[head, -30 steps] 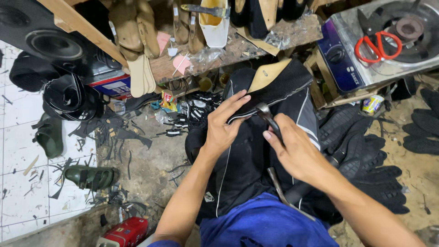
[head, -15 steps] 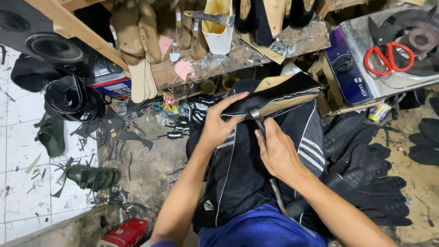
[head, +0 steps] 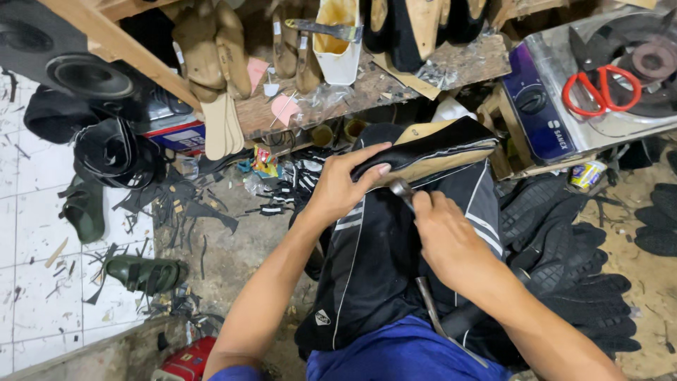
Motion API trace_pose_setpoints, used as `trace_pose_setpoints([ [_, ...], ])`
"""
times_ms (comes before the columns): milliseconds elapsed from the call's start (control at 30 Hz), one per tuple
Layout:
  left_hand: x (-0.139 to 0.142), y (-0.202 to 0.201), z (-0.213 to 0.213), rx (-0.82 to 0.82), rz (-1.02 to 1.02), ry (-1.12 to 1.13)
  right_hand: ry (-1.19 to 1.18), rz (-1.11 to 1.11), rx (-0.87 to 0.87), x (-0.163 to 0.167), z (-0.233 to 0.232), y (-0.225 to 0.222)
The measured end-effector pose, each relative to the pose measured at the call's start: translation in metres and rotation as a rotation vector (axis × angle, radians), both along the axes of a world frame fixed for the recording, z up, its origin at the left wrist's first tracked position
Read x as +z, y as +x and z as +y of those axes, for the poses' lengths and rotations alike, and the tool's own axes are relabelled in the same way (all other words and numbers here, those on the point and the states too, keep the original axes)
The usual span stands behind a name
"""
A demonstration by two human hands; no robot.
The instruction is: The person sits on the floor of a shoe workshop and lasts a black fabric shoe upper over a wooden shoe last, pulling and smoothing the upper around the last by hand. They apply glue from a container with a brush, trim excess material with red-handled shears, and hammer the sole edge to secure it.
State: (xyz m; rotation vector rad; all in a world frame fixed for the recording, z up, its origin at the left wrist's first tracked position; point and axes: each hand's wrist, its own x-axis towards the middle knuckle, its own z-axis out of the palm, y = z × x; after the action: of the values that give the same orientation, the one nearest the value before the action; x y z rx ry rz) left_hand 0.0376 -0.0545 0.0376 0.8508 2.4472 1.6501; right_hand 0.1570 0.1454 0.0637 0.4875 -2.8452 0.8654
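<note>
Cluttered shoemaking corner, seen from above. Along the top, a rough wooden worktop [head: 423,74] loaded with wooden shoe lasts [head: 211,53], a white glue container [head: 338,42] with a brush across it, and pink paper scraps. At far right, a gas stove [head: 599,85] with red-handled scissors [head: 599,88] lying on its top. At upper left, a black speaker [head: 77,70]. Below it, white floor tiles [head: 28,282] strewn with offcuts, and two green sandals [head: 144,274] well apart from each other. On the right, a heap of black treaded rubber soles [head: 571,261] on the dirt floor.

In the middle, a black apron with white stripes [head: 381,268] draped over the lap, blue shorts [head: 395,356] beneath. Propped on the lap, a black shoe upper stretched over a tan last [head: 430,152], sole side turned up and tilted toward the right. Left hand [head: 342,187] in a clenched grip on the heel end of that shoe, thumb across its black edge. Right hand [head: 448,236] with grip closed around lasting pliers [head: 403,189], metal head touching the lower edge of the shoe just beside the left thumb, handles trailing down past the wrist.
</note>
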Motion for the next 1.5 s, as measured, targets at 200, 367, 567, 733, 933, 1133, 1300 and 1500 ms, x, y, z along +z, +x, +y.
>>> trace_pose_setpoints([
  [200, 0.008, 0.002, -0.001, -0.024, 0.152, -0.092, -0.137, -0.203, -0.243, -0.011, -0.012, -0.014],
  [367, 0.016, -0.001, -0.008, -0.141, 0.158, -0.103, -0.329, -0.095, -0.179, -0.023, -0.008, -0.002],
  [567, 0.008, -0.002, -0.005, -0.112, 0.066, -0.116, -0.528, 0.266, 0.071, -0.031, -0.011, -0.008],
  [733, 0.004, -0.003, -0.008, -0.097, 0.189, -0.120, -0.264, -0.263, -0.175, -0.029, -0.022, -0.015],
  [933, -0.010, 0.013, -0.017, -0.113, 0.326, -0.075, -0.262, 0.301, -0.070, -0.007, 0.016, 0.017],
  [1133, -0.027, 0.018, -0.030, -0.239, 0.552, -0.156, -0.700, -0.189, -0.255, -0.006, 0.110, -0.037],
  [1300, -0.039, 0.034, -0.002, 0.288, 0.095, 0.395, -1.465, -0.692, -0.547, -0.062, 0.100, -0.015],
  [1500, -0.053, 0.060, 0.048, 0.269, -0.879, 0.984, -1.413, -0.129, -0.528, -0.072, 0.017, 0.032],
])
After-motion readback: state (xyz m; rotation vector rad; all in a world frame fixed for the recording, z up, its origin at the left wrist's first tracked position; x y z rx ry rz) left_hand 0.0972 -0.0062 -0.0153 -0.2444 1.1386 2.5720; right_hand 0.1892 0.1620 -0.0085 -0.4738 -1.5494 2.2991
